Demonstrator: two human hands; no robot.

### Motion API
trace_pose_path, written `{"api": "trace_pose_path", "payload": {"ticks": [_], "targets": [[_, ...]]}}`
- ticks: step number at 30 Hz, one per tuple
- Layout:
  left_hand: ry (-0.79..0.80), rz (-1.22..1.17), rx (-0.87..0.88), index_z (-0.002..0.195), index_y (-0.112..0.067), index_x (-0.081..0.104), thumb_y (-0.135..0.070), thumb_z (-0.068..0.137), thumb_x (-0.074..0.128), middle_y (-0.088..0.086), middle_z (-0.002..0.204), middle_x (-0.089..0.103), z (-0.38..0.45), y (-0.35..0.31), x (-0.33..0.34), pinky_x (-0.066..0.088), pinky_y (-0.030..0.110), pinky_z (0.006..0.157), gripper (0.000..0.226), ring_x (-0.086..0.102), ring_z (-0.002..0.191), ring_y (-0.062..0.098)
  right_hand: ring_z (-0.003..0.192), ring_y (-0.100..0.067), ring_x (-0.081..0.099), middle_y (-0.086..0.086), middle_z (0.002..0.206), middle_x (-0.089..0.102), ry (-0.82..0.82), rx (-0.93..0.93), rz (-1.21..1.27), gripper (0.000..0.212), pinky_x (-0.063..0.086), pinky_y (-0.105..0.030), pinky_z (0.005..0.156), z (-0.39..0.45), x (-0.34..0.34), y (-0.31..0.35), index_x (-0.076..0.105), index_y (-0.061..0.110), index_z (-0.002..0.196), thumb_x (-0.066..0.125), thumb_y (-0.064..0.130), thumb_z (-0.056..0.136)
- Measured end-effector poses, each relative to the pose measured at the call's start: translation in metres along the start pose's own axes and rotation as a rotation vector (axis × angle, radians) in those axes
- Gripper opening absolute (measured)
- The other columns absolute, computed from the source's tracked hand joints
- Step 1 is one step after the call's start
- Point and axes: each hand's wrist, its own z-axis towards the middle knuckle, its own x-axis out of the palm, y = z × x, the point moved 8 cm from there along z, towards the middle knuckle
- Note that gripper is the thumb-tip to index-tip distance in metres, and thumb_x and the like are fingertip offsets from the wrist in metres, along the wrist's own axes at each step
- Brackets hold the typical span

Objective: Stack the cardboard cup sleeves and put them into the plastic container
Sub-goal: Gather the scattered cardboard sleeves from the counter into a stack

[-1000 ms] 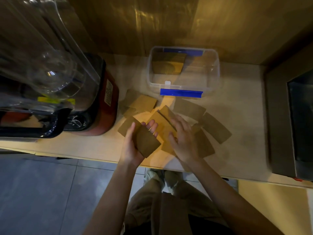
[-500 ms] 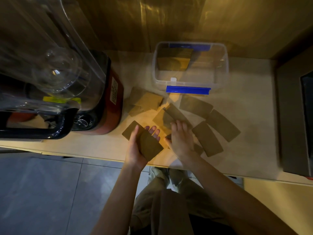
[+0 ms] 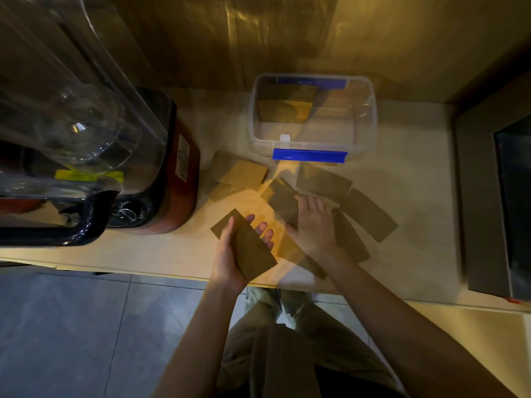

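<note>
My left hand (image 3: 230, 257) grips a small stack of brown cardboard sleeves (image 3: 250, 248) above the counter's front edge. My right hand (image 3: 311, 225) lies palm down on loose sleeves (image 3: 283, 201) just right of it, fingers spread; it looks blurred. Several more sleeves lie flat around it, such as one (image 3: 323, 182) near the container and one (image 3: 369, 215) further right. Another small pile of sleeves (image 3: 244, 175) rests left of the container. The clear plastic container (image 3: 365, 139) with blue clips stands at the back and holds a stack of sleeves (image 3: 284, 110).
A large blender (image 3: 161, 179) with a clear cover and red base fills the counter's left side. A dark appliance (image 3: 494, 202) stands at the right edge. A wooden wall runs behind the container. The counter's front edge (image 3: 143, 270) is near my hands.
My right hand slid right and back over the loose sleeves, dragging them. The left hand kept its stack and stayed almost in place. The camera view shifted slightly.
</note>
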Motion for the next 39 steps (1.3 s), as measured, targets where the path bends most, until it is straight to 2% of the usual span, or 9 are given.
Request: {"api": "trace_pose_path", "payload": {"ticks": [7, 15, 21, 24, 27, 30, 34, 37, 39], "targets": [[-0.006, 0.04, -0.02, 0.1, -0.018, 0.062, -0.051, 0.076, 0.053, 0.003, 0.084, 0.073, 0.003, 0.006, -0.001, 0.053, 0.034, 0.075, 0.041, 0.069, 0.079, 0.021, 0.126, -0.027, 0.039, -0.012, 0.134, 0.046, 0.064, 0.036, -0.081, 0.063, 0.03, -0.041, 0.105, -0.001, 0.011, -0.008, 0.036, 0.01, 0.13, 0.063, 0.037, 0.08], [-0.017, 0.016, -0.024, 0.1, -0.018, 0.062, -0.05, 0.08, 0.049, 0.005, 0.09, 0.071, 0.003, 0.008, 0.001, 0.049, 0.036, 0.082, 0.04, 0.069, 0.084, 0.021, 0.121, -0.031, 0.042, -0.016, 0.128, 0.05, 0.036, 0.033, -0.025, 0.057, 0.034, -0.043, 0.102, 0.003, 0.006, -0.01, 0.044, 0.006, 0.122, 0.067, 0.032, 0.077], [-0.014, 0.012, -0.023, 0.099, -0.017, 0.064, -0.05, 0.075, 0.054, 0.005, 0.09, 0.073, 0.003, 0.008, 0.005, 0.049, 0.037, 0.081, 0.042, 0.069, 0.083, 0.02, 0.126, -0.027, 0.04, -0.011, 0.132, 0.046, 0.194, 0.044, -0.081, 0.071, 0.032, -0.042, 0.105, 0.02, 0.005, -0.01, 0.038, 0.011, 0.128, 0.073, 0.036, 0.071], [-0.005, 0.003, -0.026, 0.102, -0.017, 0.063, -0.05, 0.073, 0.055, 0.005, 0.092, 0.073, 0.003, 0.01, 0.007, 0.05, 0.037, 0.082, 0.045, 0.07, 0.084, 0.02, 0.124, -0.028, 0.042, -0.01, 0.131, 0.049, 0.232, 0.088, 0.04, 0.07, 0.034, -0.045, 0.104, 0.025, -0.004, -0.013, 0.042, 0.013, 0.126, 0.076, 0.032, 0.068], [0.003, 0.012, -0.022, 0.105, -0.016, 0.063, -0.05, 0.068, 0.058, 0.005, 0.094, 0.073, 0.002, 0.011, 0.012, 0.05, 0.037, 0.084, 0.05, 0.069, 0.087, 0.02, 0.118, -0.028, 0.047, -0.01, 0.124, 0.055, 0.217, 0.158, 0.281, 0.062, 0.042, -0.046, 0.1, 0.024, -0.019, -0.019, 0.048, 0.014, 0.121, 0.076, 0.026, 0.067], [-0.003, 0.026, -0.013, 0.108, -0.015, 0.061, -0.049, 0.075, 0.055, 0.007, 0.097, 0.072, 0.002, 0.012, 0.016, 0.049, 0.036, 0.087, 0.048, 0.064, 0.096, 0.022, 0.11, -0.021, 0.05, -0.007, 0.119, 0.057, 0.216, 0.227, 0.531, 0.061, 0.046, -0.04, 0.094, 0.012, -0.035, -0.019, 0.047, 0.014, 0.121, 0.076, 0.021, 0.068], [0.039, 0.06, 0.006, 0.116, -0.017, 0.058, -0.051, 0.071, 0.055, 0.005, 0.101, 0.072, -0.002, 0.017, 0.026, 0.048, 0.037, 0.088, 0.056, 0.065, 0.096, 0.021, 0.106, -0.015, 0.055, 0.0, 0.111, 0.063, 0.103, 0.192, 0.777, 0.054, 0.05, -0.037, 0.088, -0.022, -0.055, -0.003, 0.051, 0.02, 0.113, 0.078, 0.02, 0.066], [0.124, 0.12, 0.022, 0.117, -0.021, 0.059, -0.056, 0.071, 0.05, 0.005, 0.099, 0.073, -0.007, 0.024, 0.033, 0.051, 0.04, 0.084, 0.058, 0.067, 0.095, 0.022, 0.102, -0.011, 0.05, 0.008, 0.106, 0.054, 0.016, 0.119, 0.733, 0.048, 0.045, -0.026, 0.078, -0.053, -0.065, 0.013, 0.052, 0.022, 0.111, 0.076, 0.022, 0.069], [0.149, 0.11, 0.018, 0.117, -0.019, 0.059, -0.056, 0.072, 0.048, 0.006, 0.099, 0.073, -0.008, 0.028, 0.037, 0.05, 0.04, 0.084, 0.06, 0.063, 0.101, 0.025, 0.104, -0.013, 0.044, 0.011, 0.105, 0.045, 0.002, 0.12, 0.648, 0.053, 0.043, -0.029, 0.08, -0.068, -0.064, 0.017, 0.05, 0.024, 0.114, 0.075, 0.024, 0.068]]}}
